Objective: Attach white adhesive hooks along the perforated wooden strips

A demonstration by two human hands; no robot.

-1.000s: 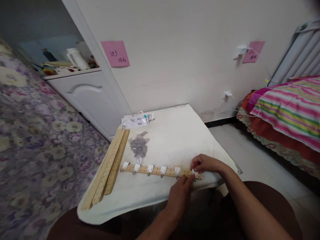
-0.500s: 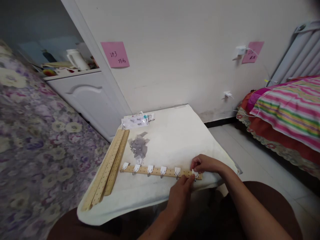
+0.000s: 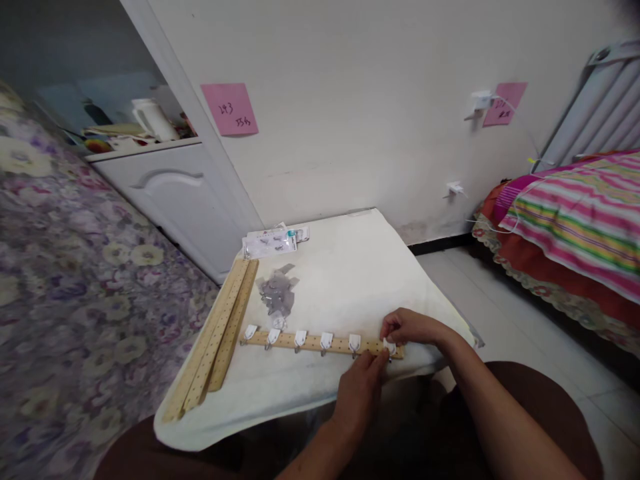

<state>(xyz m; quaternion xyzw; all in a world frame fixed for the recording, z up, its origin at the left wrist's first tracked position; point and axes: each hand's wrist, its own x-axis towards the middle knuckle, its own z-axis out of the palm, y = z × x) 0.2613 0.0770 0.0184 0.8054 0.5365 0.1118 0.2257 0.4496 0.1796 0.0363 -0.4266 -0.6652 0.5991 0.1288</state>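
Five white hooks (image 3: 327, 341) sit on wooden strip (image 3: 341, 344), table (image 3: 345, 273) front; sixth hook (image 3: 392, 348), right end, looks unfinished. Right hand (image 3: 411, 327) curls at it, left hand (image 3: 357, 387) touches strip; grasps unclear. Left-side strips (image 3: 207, 333) hookless.

On the white cloth-covered table (image 3: 345, 267), pale perforated wooden strips (image 3: 210, 340) line the left edge, flat clear plastic packets (image 3: 270, 245) the far left corner. Right of the strips, a grey translucent heap (image 3: 277, 293) lies behind a narrow wooden bar (image 3: 313, 343) carrying six white-backed metal hooks (image 3: 327, 341) near the front edge.
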